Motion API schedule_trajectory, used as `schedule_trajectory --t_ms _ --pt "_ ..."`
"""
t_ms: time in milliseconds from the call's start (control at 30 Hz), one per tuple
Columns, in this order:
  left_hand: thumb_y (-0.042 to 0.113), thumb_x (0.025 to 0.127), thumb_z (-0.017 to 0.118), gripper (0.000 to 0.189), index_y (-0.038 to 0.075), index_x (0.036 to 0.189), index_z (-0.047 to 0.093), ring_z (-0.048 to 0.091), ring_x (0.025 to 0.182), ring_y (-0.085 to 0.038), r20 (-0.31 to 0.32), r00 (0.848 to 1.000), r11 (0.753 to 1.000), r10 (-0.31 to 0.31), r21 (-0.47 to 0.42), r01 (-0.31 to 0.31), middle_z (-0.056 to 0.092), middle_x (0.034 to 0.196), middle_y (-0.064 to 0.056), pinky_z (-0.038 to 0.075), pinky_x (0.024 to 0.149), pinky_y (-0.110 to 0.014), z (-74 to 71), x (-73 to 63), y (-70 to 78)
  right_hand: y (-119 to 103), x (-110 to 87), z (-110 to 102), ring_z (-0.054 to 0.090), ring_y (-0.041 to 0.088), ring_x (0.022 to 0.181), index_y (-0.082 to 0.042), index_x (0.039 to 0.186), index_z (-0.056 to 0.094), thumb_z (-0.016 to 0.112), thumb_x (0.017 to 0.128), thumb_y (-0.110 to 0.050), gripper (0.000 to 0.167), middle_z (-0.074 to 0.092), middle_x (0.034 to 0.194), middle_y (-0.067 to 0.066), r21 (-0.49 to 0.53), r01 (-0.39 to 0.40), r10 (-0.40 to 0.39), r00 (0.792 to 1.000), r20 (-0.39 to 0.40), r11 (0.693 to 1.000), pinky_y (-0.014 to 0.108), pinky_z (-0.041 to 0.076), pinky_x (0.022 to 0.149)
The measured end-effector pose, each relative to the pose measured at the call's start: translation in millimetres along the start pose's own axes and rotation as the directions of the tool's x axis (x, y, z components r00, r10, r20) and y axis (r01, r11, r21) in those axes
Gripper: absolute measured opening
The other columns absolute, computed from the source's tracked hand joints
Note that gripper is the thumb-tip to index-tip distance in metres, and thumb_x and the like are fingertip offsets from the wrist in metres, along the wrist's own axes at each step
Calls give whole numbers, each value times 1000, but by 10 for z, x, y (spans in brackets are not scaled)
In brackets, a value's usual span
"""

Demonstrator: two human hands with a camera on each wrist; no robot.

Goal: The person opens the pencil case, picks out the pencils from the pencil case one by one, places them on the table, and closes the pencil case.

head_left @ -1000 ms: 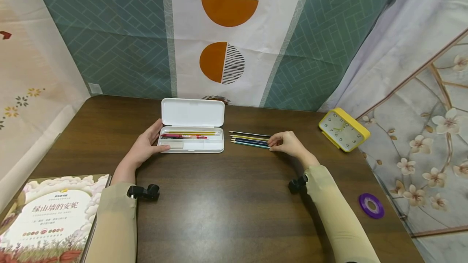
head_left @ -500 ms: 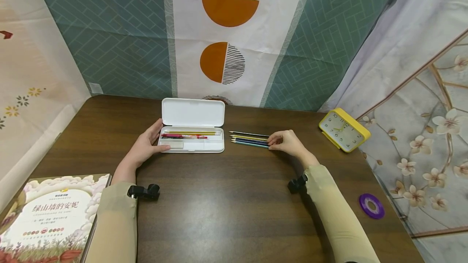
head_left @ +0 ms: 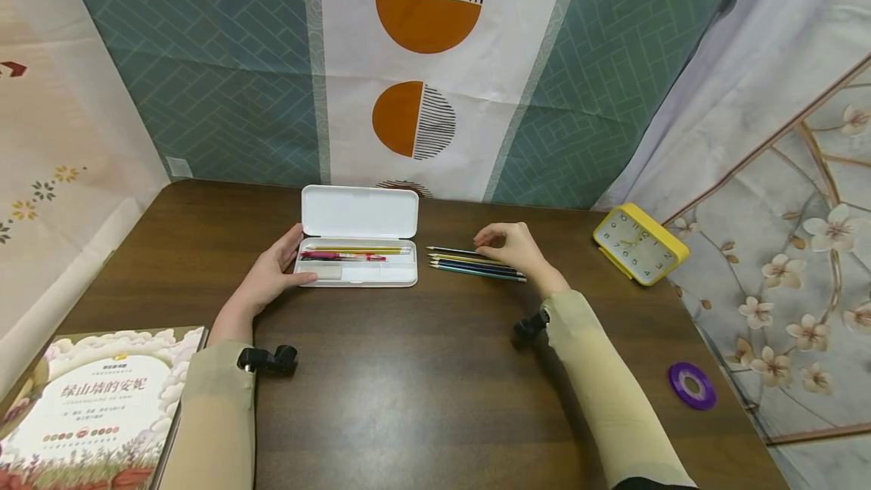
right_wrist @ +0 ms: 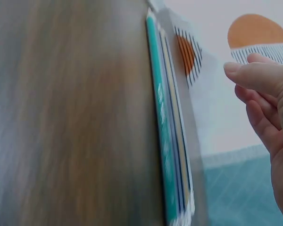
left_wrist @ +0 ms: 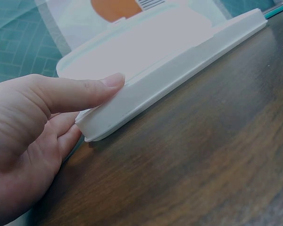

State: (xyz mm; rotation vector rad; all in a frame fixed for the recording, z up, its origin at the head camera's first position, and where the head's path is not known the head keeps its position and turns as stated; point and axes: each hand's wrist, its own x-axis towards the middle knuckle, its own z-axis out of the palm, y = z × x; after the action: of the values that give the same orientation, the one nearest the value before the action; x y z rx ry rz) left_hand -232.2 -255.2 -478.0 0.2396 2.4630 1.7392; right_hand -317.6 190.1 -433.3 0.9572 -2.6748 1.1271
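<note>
Right hand [head_left: 515, 250], with its fingers loosely bent and nothing visible between them, above the right-hand part of a row of coloured pencils [head_left: 469, 266]; the right wrist view shows it apart from the row. The key relation: the pencils lie on the table [head_left: 408, 399] below the hand and extend to its left, the fingertips being closest to the far edge of the row. Their long axes run left to right, almost parallel, with sharpened tips directed left towards the white pencil case [head_left: 377, 285] and right ends slanting slightly towards the person. The right hand is much the nearer of the two; the left hand [head_left: 272, 263] grips the left end of the case, thumb over the near edge and fingers against the end wall. The case stands just left of the pencil tips, its lid [head_left: 361, 212] raised on the far side. Count: pencils in the row, apparently five, though they lie too close for certainty; pencil case, one; inside it, at least one yellow pencil [head_left: 361, 250] and one red pen [head_left: 340, 255], the full tally being unclear; yellow clock [head_left: 633, 243], one; purple ring [head_left: 697, 402], one, both to the right; book [head_left: 102, 407], one, at the near left.
</note>
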Motion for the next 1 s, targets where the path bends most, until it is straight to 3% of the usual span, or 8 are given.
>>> schedule_trajectory --t_ms 67,133,300,433,600,800,1000 --pt "13 86 75 102 11 159 3 13 151 -33 1 1000 1000 -2 7 2 8 165 -13 22 119 -22 0 -2 0 -56 78 47 70 22 78 -3 92 75 78 80 -1 13 75 87 11 1 24 -24 1000 -19 1000 31 58 70" --pt "13 86 75 102 11 159 3 12 151 -32 2 1000 1000 -3 5 3 8 165 -12 22 117 -16 -1 -4 5 -110 154 101 71 23 78 -2 92 75 78 80 0 13 75 87 12 13 41 -41 999 -34 999 31 59 70" --pt "12 86 75 101 11 159 4 13 151 -32 1 1000 1000 -2 -3 2 9 165 -12 20 121 -33 4 -6 15 -261 331 255 71 23 77 -2 92 75 76 81 0 11 75 87 12 35 53 -51 997 -53 998 33 59 70" --pt "13 86 75 101 11 159 5 14 151 -34 -4 1000 1000 3 7 -3 9 164 -13 21 121 -30 6 2 -8 -368 463 382 71 21 79 -3 93 75 76 82 -2 11 75 88 12 53 54 -53 998 -30 997 33 59 71" --pt "11 86 75 101 10 158 6 15 150 -34 -4 1000 1000 14 3 -14 9 164 -14 20 121 -40 5 9 -25 -461 625 543 71 21 82 -1 96 74 75 83 -3 12 75 91 12 68 61 -64 997 31 996 33 60 75" --pt "13 85 76 102 12 159 5 15 151 -32 -1 1000 1000 3 0 -3 10 164 -12 24 117 -17 -2 3 -28 -543 770 714 70 19 85 -2 99 73 73 84 -2 15 74 95 12 75 17 -27 991 130 997 27 59 78" --pt "12 85 76 102 11 159 5 14 151 -33 1 1000 1000 3 -3 -3 10 164 -13 20 121 -40 -9 3 -16 -574 858 862 69 16 83 -4 98 73 74 84 -3 14 75 92 9 10 36 -37 975 218 999 21 57 77"
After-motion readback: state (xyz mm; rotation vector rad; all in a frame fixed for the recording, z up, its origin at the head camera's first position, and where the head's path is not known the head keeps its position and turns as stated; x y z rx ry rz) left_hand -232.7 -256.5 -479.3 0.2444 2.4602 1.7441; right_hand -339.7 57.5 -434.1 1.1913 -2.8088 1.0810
